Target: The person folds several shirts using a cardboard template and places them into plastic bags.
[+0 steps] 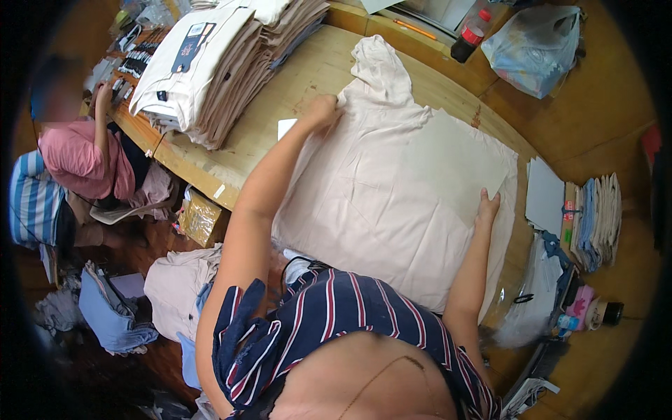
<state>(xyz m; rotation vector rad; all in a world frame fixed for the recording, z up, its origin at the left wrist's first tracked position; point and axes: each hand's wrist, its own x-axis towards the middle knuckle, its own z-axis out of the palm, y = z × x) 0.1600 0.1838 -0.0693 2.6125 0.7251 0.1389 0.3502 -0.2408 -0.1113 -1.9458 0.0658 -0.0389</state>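
A pale pink shirt (357, 203) lies spread on the wooden table in front of me, its sleeve end (381, 66) bunched toward the far side. On its right half rests a thin, flat greyish board (448, 164). My left hand (323, 112) is closed on the shirt's cloth at the far left edge, beside the bunched part. At the board's near right corner is my right hand (488, 206), its thumb and fingers gripping the edge. The fingers beneath are partly hidden.
Tall stacks of folded shirts (224, 77) stand at the far left of the table (308, 63). A cola bottle (470, 35), a pencil (414, 29) and a plastic bag (535, 49) are at the back right. Folded garments (595, 220) lie right; a person in pink (87, 157) sits left.
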